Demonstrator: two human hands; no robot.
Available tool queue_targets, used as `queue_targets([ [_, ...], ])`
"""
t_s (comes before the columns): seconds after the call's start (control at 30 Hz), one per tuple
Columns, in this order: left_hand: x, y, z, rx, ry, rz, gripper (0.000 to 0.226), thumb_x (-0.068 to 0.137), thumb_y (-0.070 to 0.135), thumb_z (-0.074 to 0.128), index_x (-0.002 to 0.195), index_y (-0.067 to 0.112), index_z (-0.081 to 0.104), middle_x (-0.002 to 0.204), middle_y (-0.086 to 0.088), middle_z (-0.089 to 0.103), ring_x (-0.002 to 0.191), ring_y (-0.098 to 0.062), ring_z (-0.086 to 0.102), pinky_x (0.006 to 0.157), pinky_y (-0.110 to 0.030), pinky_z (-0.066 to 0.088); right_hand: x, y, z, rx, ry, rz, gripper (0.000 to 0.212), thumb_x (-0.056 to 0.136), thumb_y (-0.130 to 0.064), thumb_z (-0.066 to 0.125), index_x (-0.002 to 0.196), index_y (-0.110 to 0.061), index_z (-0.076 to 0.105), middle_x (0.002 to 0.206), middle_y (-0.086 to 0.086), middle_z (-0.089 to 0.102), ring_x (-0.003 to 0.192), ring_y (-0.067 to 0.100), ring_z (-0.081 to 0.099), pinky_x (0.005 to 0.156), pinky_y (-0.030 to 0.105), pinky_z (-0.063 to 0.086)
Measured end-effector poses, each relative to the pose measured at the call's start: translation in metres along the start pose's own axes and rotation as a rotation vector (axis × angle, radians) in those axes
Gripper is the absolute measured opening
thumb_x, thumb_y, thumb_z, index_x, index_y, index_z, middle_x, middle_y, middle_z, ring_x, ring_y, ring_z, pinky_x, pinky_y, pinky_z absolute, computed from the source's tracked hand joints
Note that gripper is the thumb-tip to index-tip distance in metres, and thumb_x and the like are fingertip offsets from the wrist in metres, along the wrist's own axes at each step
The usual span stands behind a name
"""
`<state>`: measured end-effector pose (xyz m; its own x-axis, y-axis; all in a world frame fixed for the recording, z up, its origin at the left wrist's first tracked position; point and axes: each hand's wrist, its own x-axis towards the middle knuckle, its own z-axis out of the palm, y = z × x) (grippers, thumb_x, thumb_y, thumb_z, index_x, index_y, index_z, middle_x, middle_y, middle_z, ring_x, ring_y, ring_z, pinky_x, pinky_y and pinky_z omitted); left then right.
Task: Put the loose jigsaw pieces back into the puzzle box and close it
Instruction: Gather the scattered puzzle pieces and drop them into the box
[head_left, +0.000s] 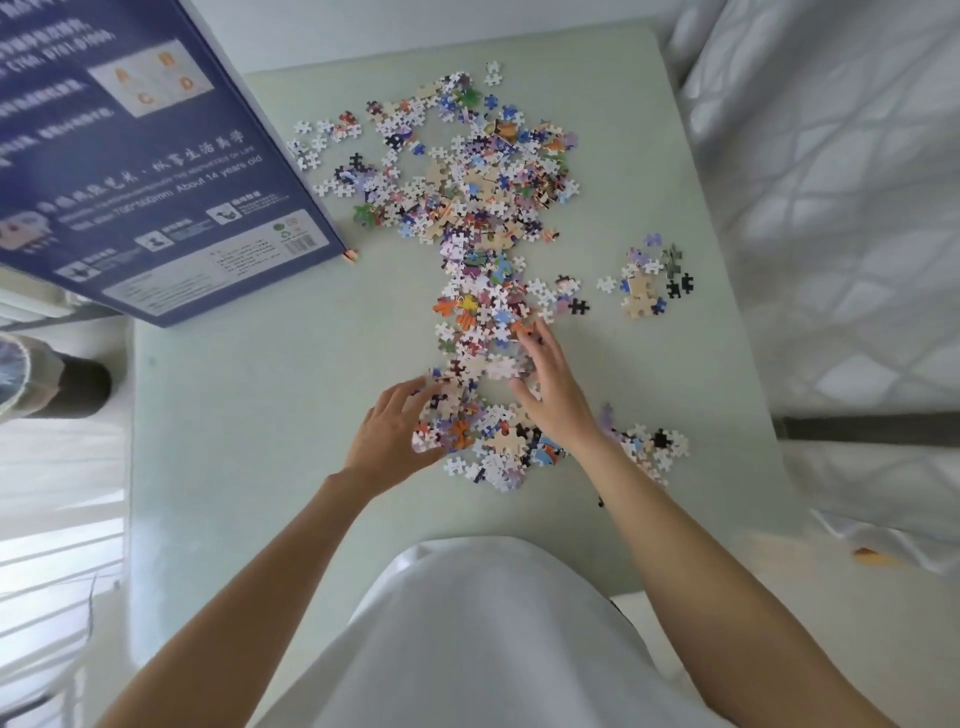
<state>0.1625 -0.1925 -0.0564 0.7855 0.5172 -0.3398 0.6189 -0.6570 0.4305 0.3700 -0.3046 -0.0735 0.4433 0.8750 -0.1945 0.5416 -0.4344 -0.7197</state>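
Gathering pieces, head view | left hand (387, 434) and right hand (553, 387) spread, flanking near end of jigsaw pieces (470, 208) strewn over table (249, 415) | puzzle box (140, 156) tilted at far left, well apart | progress: early, nothing visibly boxed, closing still ahead

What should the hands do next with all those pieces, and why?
Probably draw the two hands together to scoop up the near heap. The left hand and right hand already flank the pieces with spread fingers, holding nothing, and the box waits at the table's far left.
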Motion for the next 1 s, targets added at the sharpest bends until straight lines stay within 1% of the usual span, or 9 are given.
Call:
queue_targets([
  [0.07, -0.014, -0.002, 0.004, 0.042, 0.027, -0.053, 0.089, 0.071, 0.048, 0.075, 0.144, 0.026, 0.029, 0.147, 0.001, 0.032, 0.133, -0.025, 0.03, 0.106, -0.045, 0.034, -0.027, 0.008, -0.013, -0.027, 0.044, -0.015, 0.058, 0.092, -0.017, 0.055, 0.144, -0.022, 0.03, 0.156, 0.0, 0.01, 0.143, 0.015, 0.014, 0.104, 0.011, 0.025],
  [0.2, -0.028, 0.0, 0.012, 0.023, 0.002, -0.145, 0.103, 0.063, 0.054, 0.078, 0.145, 0.023, 0.025, 0.14, -0.002, 0.032, 0.124, -0.024, 0.033, 0.093, -0.04, 0.045, -0.097, 0.047, -0.037, -0.252, 0.213, 0.146, 0.056, 0.08, -0.02, 0.069, 0.133, -0.014, 0.049, 0.139, 0.013, 0.04, 0.124, 0.032, 0.037, 0.105, 0.044, 0.037],
  [0.27, -0.028, 0.005, 0.015, 0.007, -0.025, -0.141, 0.108, 0.061, 0.053, 0.079, 0.146, 0.022, 0.021, 0.136, -0.005, 0.03, 0.121, -0.024, 0.036, 0.088, -0.036, 0.048, -0.126, 0.062, -0.048, -0.317, 0.235, 0.325, 0.07, 0.074, -0.029, 0.075, 0.135, -0.011, 0.045, 0.131, 0.018, 0.041, 0.114, 0.036, 0.039, 0.093, 0.049, 0.044],
  [0.37, -0.025, 0.014, 0.02, -0.01, -0.044, -0.113, 0.11, 0.06, 0.05, 0.081, 0.146, 0.02, 0.018, 0.134, -0.009, 0.029, 0.118, -0.027, 0.039, 0.091, -0.035, 0.046, -0.145, 0.068, -0.055, -0.245, 0.178, 0.576, 0.093, 0.071, -0.041, 0.077, 0.143, -0.009, 0.027, 0.131, 0.018, 0.032, 0.116, 0.035, 0.038, 0.09, 0.04, 0.042],
  [0.43, -0.021, 0.019, 0.022, -0.021, -0.043, -0.119, 0.111, 0.061, 0.047, 0.082, 0.146, 0.019, 0.018, 0.134, -0.01, 0.029, 0.118, -0.028, 0.04, 0.094, -0.036, 0.045, -0.139, 0.064, -0.05, -0.203, 0.159, 0.606, 0.097, 0.07, -0.042, 0.077, 0.144, -0.008, 0.024, 0.13, 0.016, 0.03, 0.116, 0.033, 0.041, 0.09, 0.035, 0.042],
  [0.6, -0.013, 0.025, 0.026, -0.144, 0.002, -0.164, 0.093, 0.068, 0.032, 0.081, 0.143, 0.017, 0.029, 0.134, -0.013, 0.033, 0.105, -0.032, 0.055, 0.094, -0.039, 0.045, -0.093, 0.029, -0.021, -0.148, 0.13, 0.478, 0.077, 0.078, -0.018, 0.071, 0.141, -0.005, 0.029, 0.127, 0.016, 0.034, 0.107, 0.027, 0.051, 0.089, 0.022, 0.04],
  [0.8, 0.008, 0.028, 0.019, -0.319, 0.08, -0.233, 0.071, 0.075, 0.021, 0.076, 0.137, 0.017, 0.042, 0.131, -0.014, 0.04, 0.091, -0.032, 0.062, 0.089, -0.041, 0.048, -0.032, -0.019, 0.011, -0.078, -0.008, 0.192, 0.07, 0.081, 0.005, 0.061, 0.142, -0.011, 0.033, 0.136, 0.011, 0.034, 0.108, 0.021, 0.054, 0.091, 0.027, 0.05],
  [0.9, 0.008, 0.03, 0.017, -0.266, 0.153, -0.176, 0.065, 0.075, 0.026, 0.076, 0.133, 0.018, 0.046, 0.127, -0.013, 0.044, 0.102, -0.029, 0.056, 0.088, -0.042, 0.049, -0.041, -0.018, -0.002, -0.069, 0.022, 0.106, 0.06, 0.085, -0.001, 0.06, 0.14, -0.013, 0.039, 0.135, 0.01, 0.038, 0.101, 0.019, 0.057, 0.093, 0.025, 0.048],
  [1.0, -0.002, 0.031, 0.02, -0.07, 0.307, -0.053, 0.065, 0.076, 0.038, 0.071, 0.133, 0.019, 0.046, 0.13, -0.012, 0.046, 0.119, -0.03, 0.041, 0.095, -0.046, 0.045, -0.079, 0.008, -0.018, -0.25, 0.076, 0.056, 0.056, 0.085, -0.021, 0.063, 0.137, -0.012, 0.043, 0.137, 0.011, 0.041, 0.125, 0.024, 0.039, 0.106, 0.03, 0.029],
])
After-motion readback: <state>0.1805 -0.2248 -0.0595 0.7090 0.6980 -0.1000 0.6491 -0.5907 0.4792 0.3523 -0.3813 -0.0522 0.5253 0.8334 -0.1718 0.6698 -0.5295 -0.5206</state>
